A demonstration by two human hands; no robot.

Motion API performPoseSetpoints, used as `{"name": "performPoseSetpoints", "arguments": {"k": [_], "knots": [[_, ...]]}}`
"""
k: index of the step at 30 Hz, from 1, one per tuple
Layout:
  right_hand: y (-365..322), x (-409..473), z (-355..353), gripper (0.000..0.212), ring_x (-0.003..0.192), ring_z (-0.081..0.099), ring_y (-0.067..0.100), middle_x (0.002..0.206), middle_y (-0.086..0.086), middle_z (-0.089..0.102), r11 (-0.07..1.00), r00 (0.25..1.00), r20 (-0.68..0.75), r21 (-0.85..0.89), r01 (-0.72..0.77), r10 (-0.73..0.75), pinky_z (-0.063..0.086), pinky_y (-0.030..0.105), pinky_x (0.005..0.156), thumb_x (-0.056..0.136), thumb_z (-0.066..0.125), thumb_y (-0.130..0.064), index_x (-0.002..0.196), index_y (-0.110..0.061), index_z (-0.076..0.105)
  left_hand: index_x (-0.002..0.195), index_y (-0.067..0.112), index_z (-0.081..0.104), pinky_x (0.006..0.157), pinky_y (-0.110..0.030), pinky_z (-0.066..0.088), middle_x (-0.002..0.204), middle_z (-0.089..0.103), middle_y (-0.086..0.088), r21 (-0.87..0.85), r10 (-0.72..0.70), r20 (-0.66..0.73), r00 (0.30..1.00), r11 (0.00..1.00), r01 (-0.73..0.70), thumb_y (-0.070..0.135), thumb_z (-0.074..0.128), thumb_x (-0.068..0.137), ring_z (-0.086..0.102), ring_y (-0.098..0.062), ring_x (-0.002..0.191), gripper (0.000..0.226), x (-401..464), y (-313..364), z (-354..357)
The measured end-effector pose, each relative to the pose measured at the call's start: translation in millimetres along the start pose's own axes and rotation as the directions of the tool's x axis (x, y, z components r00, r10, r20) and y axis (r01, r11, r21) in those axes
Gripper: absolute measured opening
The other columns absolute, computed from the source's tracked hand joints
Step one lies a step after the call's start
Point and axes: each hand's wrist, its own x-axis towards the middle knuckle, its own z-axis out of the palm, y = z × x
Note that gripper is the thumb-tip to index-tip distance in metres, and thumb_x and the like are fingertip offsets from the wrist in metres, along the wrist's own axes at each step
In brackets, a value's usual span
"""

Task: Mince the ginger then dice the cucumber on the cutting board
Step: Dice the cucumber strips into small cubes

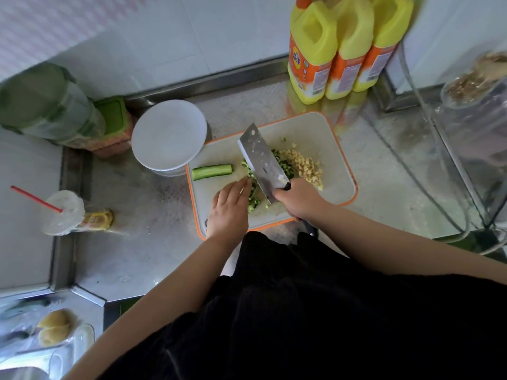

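On the orange-rimmed white plastic cutting board [323, 133], the left hand [229, 208] rests with fingers extended against the small green cucumber dice [253, 197]. The right hand [297, 200] grips the handle of the broad steel cleaver [260, 160], blade down among the dice. Beyond lie pale yellow minced ginger [306, 165] and an uncut green cucumber strip [212, 171], then a round white plate [168, 134] on the steel tabletop [153, 215].

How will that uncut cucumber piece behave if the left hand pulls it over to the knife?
The cucumber piece looks halved lengthwise, so it probably sits steady rather than rolling. It holds straight, so likely stiff, not floppy. Its cut end looks wet, so it may slip a little on the smooth board.
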Motion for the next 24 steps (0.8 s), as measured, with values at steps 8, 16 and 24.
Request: {"name": "performPoseSetpoints", "arguments": {"k": [8,16,24], "knots": [[-1,-5,-2,0.037,0.034,0.037,0.020,0.048,0.008,0.039,1.000,1.000,0.029,0.029,-0.007,0.006,0.033,0.029,0.045,0.090,0.054,-0.020,0.057,-0.009,0.042,0.152,0.017,0.031,0.116,-0.042,0.023,0.157,0.029,0.006,0.089,0.014,0.257,0.966,0.995,-0.038,0.007,0.041,0.082,0.028,-0.024,0.138,0.071,19,14,-16],[-5,-4,-7,0.038,0.037,0.034,0.021,0.048,0.009,0.036,0.984,1.000,-0.015,0.177,0.006,-0.004,0.029,0.021,0.038,0.093,0.053,-0.025,0.060,-0.008,0.043,0.140,0.012,0.052,0.107,-0.040,0.034,0.141,0.053,-0.001,0.027,0.094,-0.047,0.994,0.995,-0.093,0.000,0.058,0.080,0.041,-0.024,0.127,0.061,10,12,-15],[-4,-3,-12,0.037,0.037,0.023,0.018,0.050,0.006,0.026,0.975,1.000,-0.024,0.224,0.010,-0.005,0.025,0.025,0.043,0.091,0.048,-0.016,0.059,-0.014,0.031,0.125,0.014,0.064,0.101,-0.039,0.034,0.121,0.066,-0.002,0.099,0.142,0.051,0.989,0.984,-0.146,-0.002,0.077,0.065,0.057,-0.028,0.110,0.063,3,-6,-5]]}}
